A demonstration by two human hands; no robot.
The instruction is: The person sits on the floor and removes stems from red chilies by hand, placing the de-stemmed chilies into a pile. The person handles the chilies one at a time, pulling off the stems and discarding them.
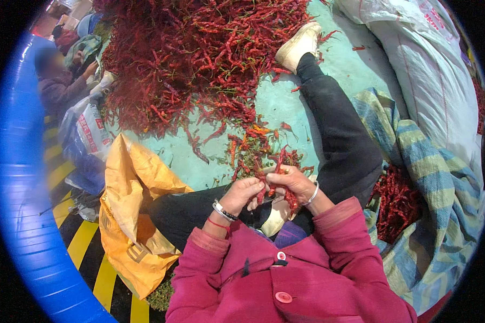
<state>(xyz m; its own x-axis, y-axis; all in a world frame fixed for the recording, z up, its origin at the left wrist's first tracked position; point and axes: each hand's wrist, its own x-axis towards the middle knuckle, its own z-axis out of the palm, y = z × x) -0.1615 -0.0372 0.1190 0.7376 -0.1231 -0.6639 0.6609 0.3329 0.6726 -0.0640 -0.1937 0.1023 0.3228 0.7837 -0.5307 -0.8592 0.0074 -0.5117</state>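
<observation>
My left hand (241, 194) is pinching a dried red chili pepper (261, 195) between thumb and fingers, just above my lap. Close beside it, my right hand (293, 182) is closed around several red chilies (291, 198), whose ends stick out above and below the fingers. Just past the hands lies a small heap of chilies, some orange, mixed with green-brown stems (250, 155). A large pile of dried red chilies (186, 60) covers the pale green sheet (283, 105) farther out.
An orange woven sack (121, 202) lies by my left leg. At my right, a blue-and-beige striped woven sack (424, 161) holds red chilies (398, 206). A full white woven sack (420, 76) is behind it. Another person (60, 84) sits at the pile's left side.
</observation>
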